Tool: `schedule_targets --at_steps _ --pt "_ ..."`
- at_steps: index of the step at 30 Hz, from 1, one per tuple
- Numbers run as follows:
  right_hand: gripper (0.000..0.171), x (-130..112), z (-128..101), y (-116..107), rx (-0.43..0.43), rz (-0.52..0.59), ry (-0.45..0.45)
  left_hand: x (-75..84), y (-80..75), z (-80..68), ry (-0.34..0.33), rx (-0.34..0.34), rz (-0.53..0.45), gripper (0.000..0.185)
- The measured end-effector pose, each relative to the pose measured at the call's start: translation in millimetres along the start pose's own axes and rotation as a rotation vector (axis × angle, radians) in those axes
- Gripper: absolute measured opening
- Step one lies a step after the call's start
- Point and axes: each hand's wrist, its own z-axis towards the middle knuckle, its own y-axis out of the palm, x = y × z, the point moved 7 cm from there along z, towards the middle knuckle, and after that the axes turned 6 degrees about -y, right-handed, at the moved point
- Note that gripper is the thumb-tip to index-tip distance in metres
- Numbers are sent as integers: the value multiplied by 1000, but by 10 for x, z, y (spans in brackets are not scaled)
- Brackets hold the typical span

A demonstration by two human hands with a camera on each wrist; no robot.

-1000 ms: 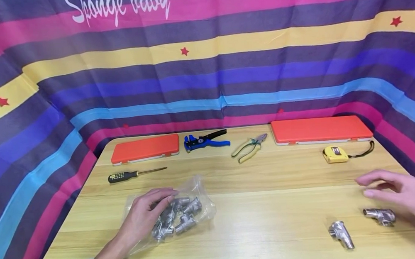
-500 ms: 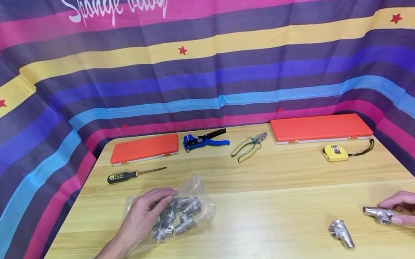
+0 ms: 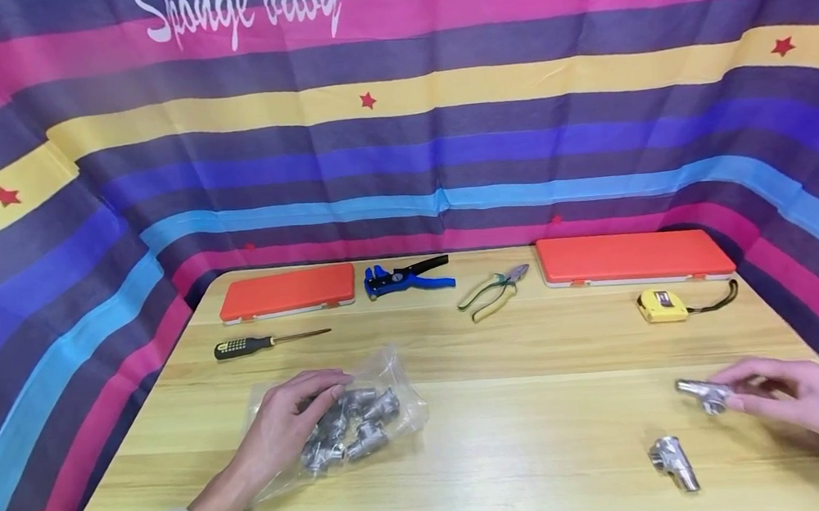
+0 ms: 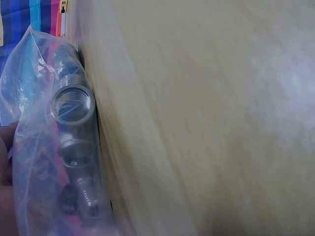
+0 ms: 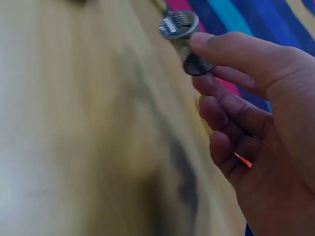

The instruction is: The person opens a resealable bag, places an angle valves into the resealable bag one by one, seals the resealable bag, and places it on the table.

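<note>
My right hand [image 3: 793, 395] pinches a metal tee pipe fitting [image 3: 704, 393] between thumb and fingertips, raised a little off the table. In the right wrist view, the threaded openings of this fitting [image 5: 179, 24] show beside the thumb. A second metal tee fitting [image 3: 672, 465] lies on the table, nearer the front. On the left, my left hand [image 3: 288, 419] rests on a clear plastic bag [image 3: 405, 408] with several metal fittings inside. The left wrist view has these bagged fittings [image 4: 74, 105] close up, with only parts of the fingers visible at the left edge.
Along the back of the wooden table [image 3: 519, 475] lie two red cases [image 3: 287, 290], blue wire strippers [image 3: 407, 276] and pliers [image 3: 494, 292]. A screwdriver [image 3: 270, 343] lies behind the bag. A yellow tape measure [image 3: 662, 305] is at the right. Striped cloth [image 3: 400, 158] surrounds the table.
My right hand has come down, taken hold of the tee fitting at the right, and lifted it away to the left and back. The left hand stays on the bag.
</note>
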Motion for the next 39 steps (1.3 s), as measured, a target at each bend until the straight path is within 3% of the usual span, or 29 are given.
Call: schedule_targets --at_steps 5,9,15,19,26,35,39 --pt "30 -569 582 186 -28 76 -83 6 -5 -11 11 11 2 23" --pt "25 -971 1080 472 -113 154 -120 14 3 -4 17 9 -11 23" --pt "28 -1583 1736 1125 -273 280 -168 10 -6 -11 16 13 -8 22" --pt "30 -1981 2025 1596 -344 325 -240 10 -19 -20 17 19 -5 22" --pt "27 -2429 2179 2213 -409 371 -302 29 -48 -28 26 28 -3 22" --pt "32 -2780 2231 2479 -378 352 -322 38 -27 -17 6 11 -4 24" --pt "36 -2814 2213 2518 -362 362 -309 36 -15 -24 8 16 1 24"
